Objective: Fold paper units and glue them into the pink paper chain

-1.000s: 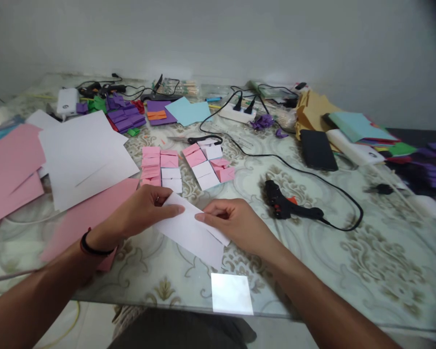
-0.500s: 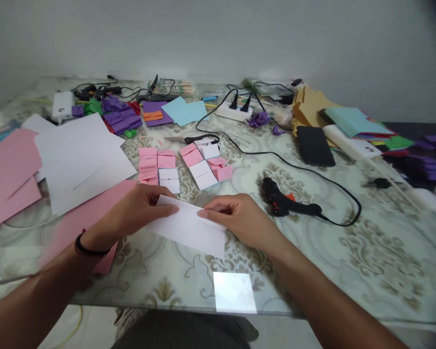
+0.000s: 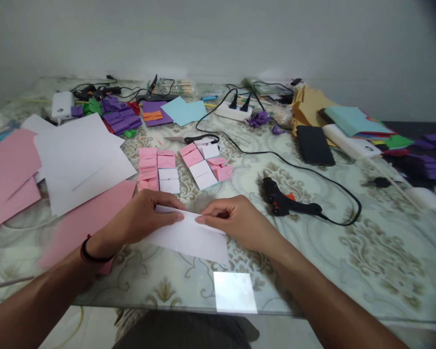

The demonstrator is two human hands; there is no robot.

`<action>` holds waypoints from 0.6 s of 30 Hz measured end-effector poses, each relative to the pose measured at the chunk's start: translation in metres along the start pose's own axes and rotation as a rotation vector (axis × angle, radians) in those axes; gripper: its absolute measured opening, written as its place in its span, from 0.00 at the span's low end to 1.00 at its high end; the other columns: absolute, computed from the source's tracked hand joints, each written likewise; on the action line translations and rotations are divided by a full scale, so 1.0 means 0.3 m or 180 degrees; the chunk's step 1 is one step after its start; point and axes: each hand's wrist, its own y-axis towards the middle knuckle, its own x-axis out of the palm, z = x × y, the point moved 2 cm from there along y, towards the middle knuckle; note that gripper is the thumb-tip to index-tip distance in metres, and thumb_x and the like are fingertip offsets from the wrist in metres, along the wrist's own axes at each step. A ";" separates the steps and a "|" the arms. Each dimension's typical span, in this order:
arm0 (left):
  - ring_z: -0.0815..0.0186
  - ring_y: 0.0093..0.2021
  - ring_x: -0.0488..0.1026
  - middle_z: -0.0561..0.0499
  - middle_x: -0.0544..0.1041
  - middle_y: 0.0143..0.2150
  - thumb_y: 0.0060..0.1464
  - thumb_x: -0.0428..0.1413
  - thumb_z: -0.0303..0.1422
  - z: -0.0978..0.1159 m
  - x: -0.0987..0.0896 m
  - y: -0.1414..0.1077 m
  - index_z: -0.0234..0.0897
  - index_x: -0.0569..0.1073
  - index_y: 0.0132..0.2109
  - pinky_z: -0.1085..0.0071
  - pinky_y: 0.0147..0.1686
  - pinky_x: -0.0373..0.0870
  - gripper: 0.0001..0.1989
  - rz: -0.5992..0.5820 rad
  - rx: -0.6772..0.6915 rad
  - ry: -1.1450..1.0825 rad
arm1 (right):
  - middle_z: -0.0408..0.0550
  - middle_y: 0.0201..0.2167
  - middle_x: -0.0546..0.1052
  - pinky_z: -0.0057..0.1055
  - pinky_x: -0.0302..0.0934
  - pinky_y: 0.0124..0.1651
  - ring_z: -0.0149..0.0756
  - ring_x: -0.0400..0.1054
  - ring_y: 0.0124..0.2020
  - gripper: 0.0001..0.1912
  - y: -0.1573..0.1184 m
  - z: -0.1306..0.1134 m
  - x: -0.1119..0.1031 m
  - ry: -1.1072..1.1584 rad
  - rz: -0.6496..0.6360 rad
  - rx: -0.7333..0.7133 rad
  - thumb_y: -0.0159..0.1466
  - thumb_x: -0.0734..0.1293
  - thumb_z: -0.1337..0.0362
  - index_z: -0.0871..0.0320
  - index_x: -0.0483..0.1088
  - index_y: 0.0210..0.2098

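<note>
A white sheet of paper (image 3: pixel 191 242) is held between both hands, with a folded edge along its far side. My left hand (image 3: pixel 145 215) pinches that fold near its left part, thumb on top and fingers behind. My right hand (image 3: pixel 236 220) pinches the same fold a little to the right, its thumb tip close to the left thumb. Just beyond the hands lie pink and white folded paper pieces (image 3: pixel 158 169) in a block. Beside them is a second pink and white folded group (image 3: pixel 205 167).
A black glue gun (image 3: pixel 290 203) lies to the right, its cord curving back to a white power strip (image 3: pixel 232 112). White sheets (image 3: pixel 83 165) and pink paper (image 3: pixel 10 174) spread at left. Scissors (image 3: pixel 201 139) and a black phone (image 3: pixel 315 145) lie farther back.
Both hands have drawn slightly nearer to me with the white paper. The two thumbs are closer together along the fold.
</note>
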 end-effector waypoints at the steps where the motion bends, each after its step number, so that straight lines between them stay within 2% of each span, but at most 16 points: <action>1: 0.61 0.39 0.82 0.52 0.87 0.40 0.56 0.64 0.37 0.000 0.000 0.001 0.41 0.86 0.40 0.72 0.37 0.74 0.08 -0.0042 0.0023 0.0005 | 0.42 0.23 0.77 0.27 0.53 0.27 0.29 0.65 0.24 0.11 -0.001 -0.003 0.002 -0.0040 0.0001 -0.0005 0.62 0.75 0.57 0.58 0.81 0.28; 5: 0.59 0.41 0.83 0.52 0.87 0.40 0.56 0.64 0.38 0.002 0.010 0.002 0.41 0.86 0.41 0.71 0.40 0.75 0.09 -0.0376 0.0088 -0.0015 | 0.43 0.24 0.79 0.27 0.55 0.27 0.30 0.66 0.24 0.10 -0.003 -0.006 0.015 -0.0219 -0.0029 -0.0037 0.62 0.75 0.59 0.58 0.81 0.28; 8: 0.60 0.39 0.82 0.51 0.87 0.37 0.59 0.63 0.41 0.003 0.025 0.000 0.41 0.87 0.40 0.71 0.36 0.72 0.11 -0.0509 0.0049 0.0128 | 0.45 0.25 0.81 0.28 0.58 0.28 0.31 0.69 0.25 0.08 -0.005 -0.004 0.027 -0.0285 -0.0071 -0.0033 0.62 0.74 0.61 0.57 0.81 0.29; 11: 0.62 0.35 0.80 0.52 0.86 0.34 0.60 0.61 0.42 0.000 0.036 -0.002 0.40 0.87 0.36 0.73 0.31 0.68 0.13 -0.0411 0.0067 0.0269 | 0.45 0.25 0.82 0.28 0.58 0.28 0.33 0.70 0.26 0.08 -0.009 -0.006 0.035 -0.0433 -0.0072 -0.0043 0.63 0.74 0.61 0.57 0.82 0.29; 14: 0.62 0.36 0.80 0.52 0.87 0.34 0.60 0.61 0.40 -0.009 0.041 -0.002 0.39 0.87 0.36 0.73 0.32 0.69 0.12 -0.0277 0.0088 0.0225 | 0.45 0.26 0.81 0.28 0.60 0.29 0.33 0.71 0.27 0.08 -0.010 -0.018 0.043 -0.0439 -0.0034 -0.0159 0.64 0.73 0.60 0.57 0.81 0.31; 18: 0.61 0.37 0.81 0.52 0.87 0.35 0.58 0.62 0.38 -0.015 0.049 -0.003 0.39 0.87 0.35 0.73 0.35 0.70 0.10 -0.0188 0.0124 0.0205 | 0.44 0.28 0.81 0.27 0.63 0.32 0.33 0.71 0.29 0.05 -0.007 -0.031 0.055 -0.0248 0.0020 -0.0331 0.64 0.71 0.63 0.57 0.80 0.33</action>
